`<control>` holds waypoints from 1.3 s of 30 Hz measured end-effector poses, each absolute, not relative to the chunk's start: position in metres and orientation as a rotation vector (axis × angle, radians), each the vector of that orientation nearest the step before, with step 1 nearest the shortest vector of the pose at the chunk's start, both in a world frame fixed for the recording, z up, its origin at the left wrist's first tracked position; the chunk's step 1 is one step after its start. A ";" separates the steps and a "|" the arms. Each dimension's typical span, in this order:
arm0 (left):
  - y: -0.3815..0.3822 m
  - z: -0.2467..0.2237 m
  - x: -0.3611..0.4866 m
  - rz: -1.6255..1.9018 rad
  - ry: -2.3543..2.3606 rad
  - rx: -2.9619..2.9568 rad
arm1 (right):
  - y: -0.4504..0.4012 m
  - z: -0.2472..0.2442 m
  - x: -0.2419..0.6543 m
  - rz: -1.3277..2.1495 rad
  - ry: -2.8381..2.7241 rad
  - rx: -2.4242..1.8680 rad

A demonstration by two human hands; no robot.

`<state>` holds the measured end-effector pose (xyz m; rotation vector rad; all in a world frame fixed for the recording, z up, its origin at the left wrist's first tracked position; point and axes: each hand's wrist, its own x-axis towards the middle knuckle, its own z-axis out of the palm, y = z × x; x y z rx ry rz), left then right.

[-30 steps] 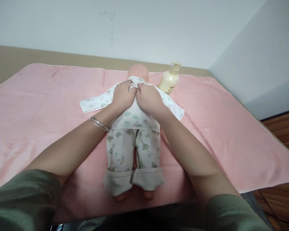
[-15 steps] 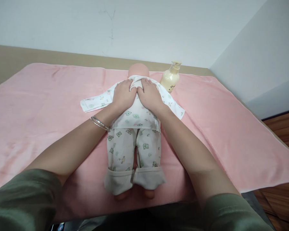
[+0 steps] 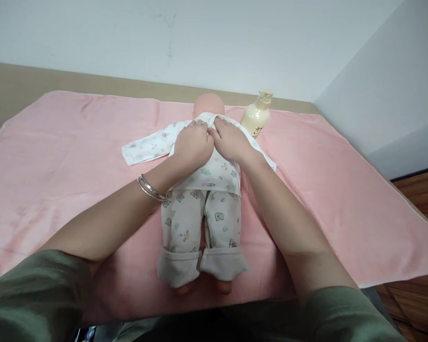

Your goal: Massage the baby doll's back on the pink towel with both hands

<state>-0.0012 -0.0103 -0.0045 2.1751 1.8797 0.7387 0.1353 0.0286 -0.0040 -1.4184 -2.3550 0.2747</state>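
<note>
A doll with a bald pink head (image 3: 209,104) lies lengthwise in front of me. It wears a white patterned shirt (image 3: 214,178) and matching trousers (image 3: 219,221) with wide turned-up cuffs. My left hand (image 3: 194,145) rests on the upper part of the shirt, its fingers bent in on the cloth. Beside it, my right hand (image 3: 231,138) has its fingers curled on the fabric just below the neck. The thumbs are close together at the middle, and the cloth between the hands is creased. Both fingertips are partly hidden.
A pink blanket (image 3: 74,152) lies under the doll, over a beige surface (image 3: 17,80). Right of the doll's head stands a cream pump bottle (image 3: 256,116). A white wall (image 3: 103,38) rises behind. Wooden panels (image 3: 419,192) show at the far right.
My hands have gone from lying flat on the shirt to bent fingers on its cloth, with my left hand nearer the middle. The whole view has shifted slightly.
</note>
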 end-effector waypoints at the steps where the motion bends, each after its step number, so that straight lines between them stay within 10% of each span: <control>1: -0.007 -0.004 -0.004 0.732 1.862 2.157 | 0.024 -0.002 0.132 0.252 -2.353 -1.471; 39: -0.011 -0.005 -0.005 0.487 1.979 2.338 | 0.036 -0.014 0.124 0.284 -2.180 -1.523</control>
